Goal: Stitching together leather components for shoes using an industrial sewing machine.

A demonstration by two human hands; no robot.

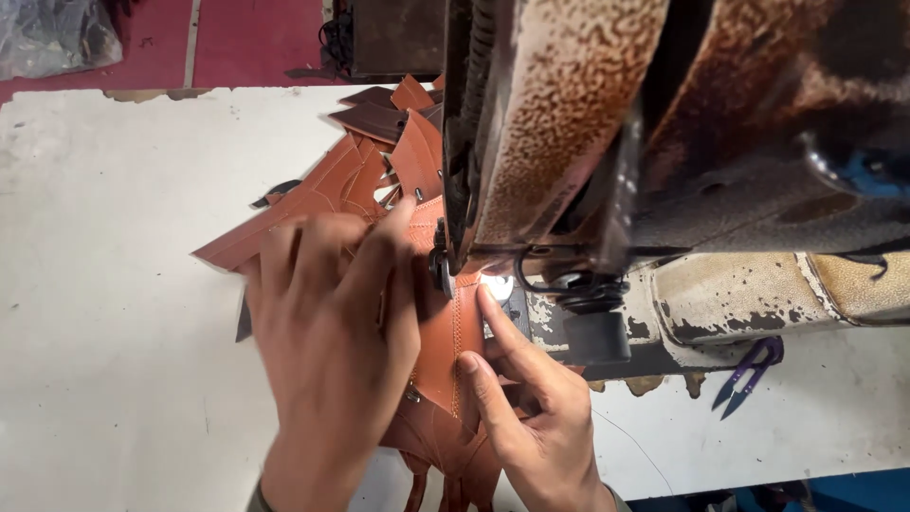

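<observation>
Head view of a leather-stitching station. The left hand (327,351) lies flat, fingers spread, pressing down on the brown leather piece (445,332); it pins the piece to the table rather than closing around it. The right hand (531,408) steadies the near right edge of the same piece, forefinger extended toward the needle area and thumb on the leather, a light pinch and not a clenched fist. The leather piece lies at the centre of the scene, under the foot of the worn sewing machine (664,142), with rows of stitching visible along its length. Further cut leather pieces (379,142) fan out on the far side, just behind the left hand. All rest on a white worktable (114,284). Purple thread snips (749,374) lie on the table to the right, well apart from both hands.
</observation>
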